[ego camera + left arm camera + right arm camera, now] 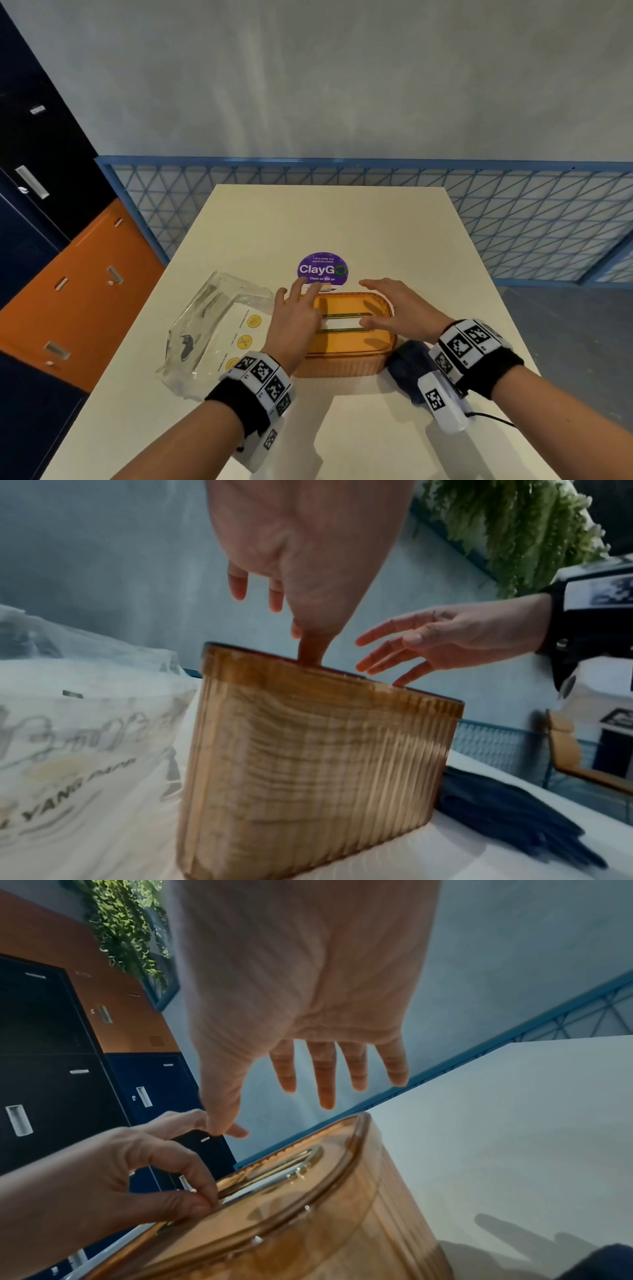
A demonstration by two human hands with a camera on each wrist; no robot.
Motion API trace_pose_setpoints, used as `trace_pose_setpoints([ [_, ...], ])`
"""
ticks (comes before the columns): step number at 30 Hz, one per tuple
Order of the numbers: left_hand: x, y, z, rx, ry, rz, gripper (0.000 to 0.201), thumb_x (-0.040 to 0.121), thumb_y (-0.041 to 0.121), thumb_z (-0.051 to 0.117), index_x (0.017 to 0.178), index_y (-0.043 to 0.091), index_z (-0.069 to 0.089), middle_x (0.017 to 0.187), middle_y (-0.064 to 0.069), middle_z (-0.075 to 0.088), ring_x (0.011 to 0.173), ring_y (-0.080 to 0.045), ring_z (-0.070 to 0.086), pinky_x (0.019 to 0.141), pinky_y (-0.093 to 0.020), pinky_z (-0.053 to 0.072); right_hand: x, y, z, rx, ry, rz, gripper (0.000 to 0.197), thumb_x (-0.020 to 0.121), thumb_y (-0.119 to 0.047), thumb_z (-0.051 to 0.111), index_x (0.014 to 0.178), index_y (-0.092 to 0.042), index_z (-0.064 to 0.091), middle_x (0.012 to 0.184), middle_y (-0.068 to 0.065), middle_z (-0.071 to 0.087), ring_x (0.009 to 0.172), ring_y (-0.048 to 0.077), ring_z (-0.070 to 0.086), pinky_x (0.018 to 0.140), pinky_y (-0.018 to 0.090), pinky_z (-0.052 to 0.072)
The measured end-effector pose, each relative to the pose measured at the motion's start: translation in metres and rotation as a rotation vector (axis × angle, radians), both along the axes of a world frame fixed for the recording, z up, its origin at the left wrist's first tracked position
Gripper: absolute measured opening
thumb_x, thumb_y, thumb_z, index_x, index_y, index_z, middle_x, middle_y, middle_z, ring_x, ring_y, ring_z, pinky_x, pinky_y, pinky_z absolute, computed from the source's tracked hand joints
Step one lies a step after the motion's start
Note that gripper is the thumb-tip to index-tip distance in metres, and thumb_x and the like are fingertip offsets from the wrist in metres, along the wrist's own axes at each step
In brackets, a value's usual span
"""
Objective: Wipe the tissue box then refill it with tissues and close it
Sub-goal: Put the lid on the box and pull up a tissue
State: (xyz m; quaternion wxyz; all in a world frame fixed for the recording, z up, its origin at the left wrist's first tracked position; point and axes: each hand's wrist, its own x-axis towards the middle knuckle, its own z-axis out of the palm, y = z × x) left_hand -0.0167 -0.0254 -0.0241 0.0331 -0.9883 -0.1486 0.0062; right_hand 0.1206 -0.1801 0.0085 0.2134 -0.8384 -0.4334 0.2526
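Note:
The orange see-through tissue box [346,346] stands on the table with its lid on. A strip of white tissue [339,323] shows in the lid's slot. My left hand [298,322] is over the slot's left end; in the right wrist view its thumb and forefinger [202,1202] pinch the tissue at the slot while the other fingers point away. My right hand [394,308] hovers over the right half of the lid with fingers spread, and its thumb tip [364,322] touches the lid by the slot. The box [308,764] has ribbed walls.
A dark blue cloth [407,363] lies right of the box. An opened clear plastic tissue pack [212,325] lies to its left. A purple ClayGo sticker [322,269] is behind the box. Beyond the white table [325,219] run blue mesh railing [513,222] and lockers [68,274].

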Motion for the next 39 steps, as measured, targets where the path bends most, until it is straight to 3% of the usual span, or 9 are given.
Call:
trace_pose_setpoints([
  [7,0.003,0.011,0.007,-0.077,0.012,-0.117,0.030,0.098,0.025,0.042,0.120,0.015,0.060,0.150,0.001,0.032,0.143,-0.024,0.018,0.110,-0.041,0.029,0.002,-0.004,-0.003,0.014,-0.029,-0.002,0.069,0.085,-0.042,0.062,0.143,-0.028,0.029,0.146,0.000,0.036,0.135,0.015,0.028,0.107,0.028,0.028],
  [12,0.006,0.023,0.008,-0.333,-0.273,-0.002,0.019,0.095,0.024,0.051,0.105,0.012,0.062,0.129,0.000,0.049,0.119,-0.018,0.045,0.093,-0.034,0.048,-0.001,0.001,-0.004,0.039,-0.121,0.032,0.058,0.089,-0.038,0.057,0.141,-0.026,0.034,0.140,0.001,0.044,0.129,0.017,0.034,0.106,0.029,0.031],
  [14,0.007,0.026,0.009,-0.349,-0.252,0.016,0.019,0.095,0.027,0.051,0.107,0.015,0.061,0.128,0.001,0.048,0.116,-0.016,0.045,0.094,-0.033,0.047,-0.007,0.006,-0.007,0.025,-0.212,0.070,0.049,0.090,-0.037,0.056,0.135,-0.025,0.043,0.133,0.000,0.049,0.123,0.017,0.038,0.103,0.031,0.035],
  [18,0.002,0.018,0.008,-0.229,-0.011,-0.017,0.026,0.095,0.036,0.048,0.113,0.021,0.059,0.128,0.004,0.046,0.120,-0.017,0.041,0.099,-0.035,0.037,-0.019,0.017,-0.013,-0.052,-0.397,0.129,0.032,0.091,-0.037,0.051,0.119,-0.021,0.057,0.122,0.000,0.056,0.115,0.018,0.044,0.093,0.032,0.039],
  [22,0.001,0.016,0.005,-0.178,-0.024,-0.036,0.025,0.100,0.028,0.038,0.113,0.018,0.058,0.123,0.002,0.050,0.115,-0.018,0.044,0.092,-0.033,0.037,-0.024,0.024,-0.016,-0.054,-0.412,0.115,0.029,0.093,-0.035,0.049,0.114,-0.018,0.059,0.116,0.002,0.058,0.109,0.019,0.048,0.088,0.032,0.041],
  [29,0.015,0.025,0.012,-0.507,-0.173,0.109,0.007,0.097,0.016,0.044,0.092,0.014,0.050,0.105,-0.008,0.054,0.098,-0.025,0.055,0.084,-0.038,0.049,-0.028,0.026,-0.019,-0.009,-0.382,0.075,0.030,0.092,-0.036,0.050,0.116,-0.019,0.057,0.115,0.002,0.058,0.108,0.020,0.051,0.085,0.031,0.042],
  [32,0.017,0.025,0.016,-0.599,-0.213,0.164,0.009,0.097,0.020,0.045,0.098,0.012,0.050,0.106,-0.009,0.056,0.098,-0.024,0.057,0.086,-0.041,0.051,-0.030,0.028,-0.020,-0.019,-0.433,0.061,0.038,0.090,-0.037,0.054,0.124,-0.020,0.051,0.123,0.001,0.054,0.114,0.021,0.048,0.090,0.033,0.042],
  [36,0.005,0.017,0.014,-0.379,-0.104,0.001,0.035,0.089,0.038,0.055,0.118,0.021,0.046,0.119,0.004,0.049,0.110,-0.016,0.047,0.093,-0.035,0.040,-0.029,0.028,-0.022,-0.019,-0.454,0.028,0.036,0.090,-0.033,0.051,0.124,-0.021,0.049,0.124,0.002,0.053,0.115,0.021,0.047,0.092,0.034,0.040],
  [39,0.000,0.013,0.005,-0.180,-0.076,-0.012,0.034,0.093,0.033,0.048,0.126,0.023,0.043,0.129,0.004,0.047,0.119,-0.017,0.043,0.097,-0.035,0.036,-0.030,0.030,-0.024,0.010,-0.455,0.011,0.043,0.088,-0.042,0.052,0.126,-0.021,0.048,0.125,0.000,0.053,0.114,0.020,0.048,0.091,0.035,0.041],
])
